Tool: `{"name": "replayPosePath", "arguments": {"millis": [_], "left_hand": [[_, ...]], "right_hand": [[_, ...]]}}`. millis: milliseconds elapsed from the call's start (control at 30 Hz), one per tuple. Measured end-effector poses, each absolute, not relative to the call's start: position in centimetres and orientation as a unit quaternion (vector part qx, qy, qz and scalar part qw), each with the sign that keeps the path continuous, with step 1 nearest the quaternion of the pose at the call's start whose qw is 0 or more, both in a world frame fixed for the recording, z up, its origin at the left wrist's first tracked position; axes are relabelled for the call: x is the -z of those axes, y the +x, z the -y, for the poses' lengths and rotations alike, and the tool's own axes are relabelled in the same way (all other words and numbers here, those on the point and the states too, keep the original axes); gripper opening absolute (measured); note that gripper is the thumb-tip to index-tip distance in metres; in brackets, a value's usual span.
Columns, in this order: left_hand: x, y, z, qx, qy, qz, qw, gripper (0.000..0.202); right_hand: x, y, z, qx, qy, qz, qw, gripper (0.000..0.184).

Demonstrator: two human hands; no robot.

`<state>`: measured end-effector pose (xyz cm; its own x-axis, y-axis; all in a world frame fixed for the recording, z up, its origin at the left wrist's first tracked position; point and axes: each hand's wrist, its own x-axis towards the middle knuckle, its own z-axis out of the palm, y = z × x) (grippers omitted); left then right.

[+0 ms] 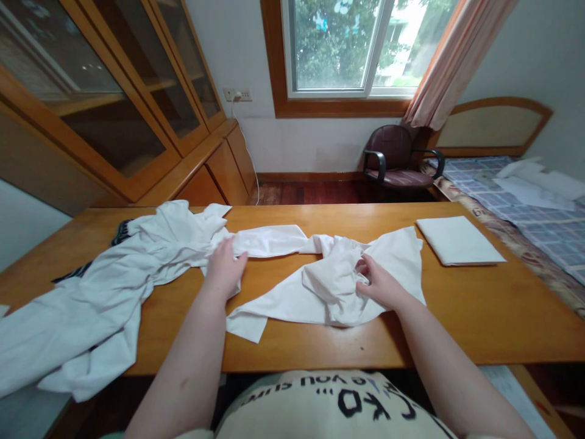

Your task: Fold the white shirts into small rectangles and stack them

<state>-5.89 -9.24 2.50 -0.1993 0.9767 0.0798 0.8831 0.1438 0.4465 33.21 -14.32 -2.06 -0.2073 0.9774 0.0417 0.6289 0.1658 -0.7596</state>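
Note:
A crumpled white cloth (340,280) lies spread on the wooden table in front of me, with a bunched-up middle and flat corners. My right hand (379,283) has its fingers curled around a fold at the right side of that bunch. A white strip of fabric (272,241) runs leftward from the bunch to my left hand (225,268), whose fingers close over its end. Just beyond the left hand is a large heap of white fabric (159,250), which hangs over the table's front left edge. Where the strip meets this heap is hidden by the left hand.
A folded white cloth (459,241) lies flat at the table's (493,311) right. Dark patterned items (121,231) peek from under the heap. Beyond stand a glass-door cabinet (137,79), an office chair (397,158) and a bed (525,183). A window is behind.

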Motion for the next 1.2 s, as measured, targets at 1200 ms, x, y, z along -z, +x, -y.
{"name": "replayPosePath", "arguments": {"millis": [1200], "left_hand": [[-0.3, 5.7, 13.7, -0.248, 0.849, -0.464, 0.047, 0.05]], "right_hand": [[3.2, 34.5, 11.3, -0.426, -0.513, 0.499, 0.553, 0.033]]}}
